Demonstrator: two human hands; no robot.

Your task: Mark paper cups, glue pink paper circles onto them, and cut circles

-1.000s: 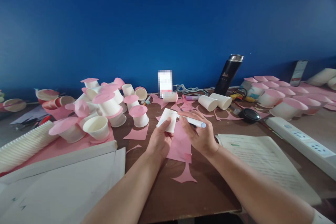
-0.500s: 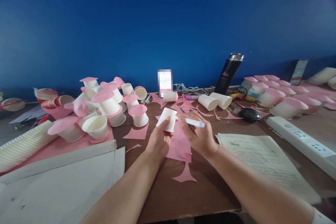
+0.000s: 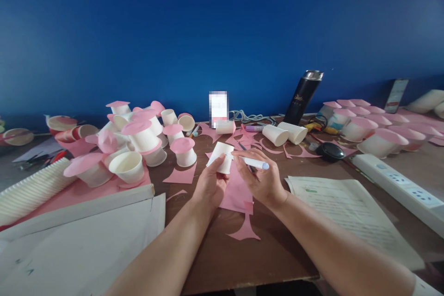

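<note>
A small white paper cup (image 3: 221, 157) is held tilted above the middle of the bench (image 3: 277, 249), its flat base turned up and away from the viewer; its wall is plain white, and any mark on it is too small to tell. The left hand (image 3: 210, 184) is closed around the cup from below, thumb pressed on the near side. The right hand (image 3: 262, 179) grips a white marker (image 3: 250, 162) with a pale blue cap, lying almost level, its tip end touching the cup's right side. Under both hands lies a sheet of pink paper (image 3: 237, 192) with cut-out edges.

Compared with a second ago, the marker has slid slightly left and its capped end has dropped a little; the cup and left hand have barely moved.

The bench is brown wood, strewn with pink scraps; to the left stands a cluster of white cups topped with pink paper discs (image 3: 138, 141), with a stack of nested cups (image 3: 27, 192) lying on its side nearer the edge; two cups lie on their sides (image 3: 284, 134) behind the hands; a black flask (image 3: 303, 97) stands at the back; printed papers (image 3: 350, 215) and a white power strip (image 3: 398, 187) lie to the right. The wall behind is deep blue.
</note>
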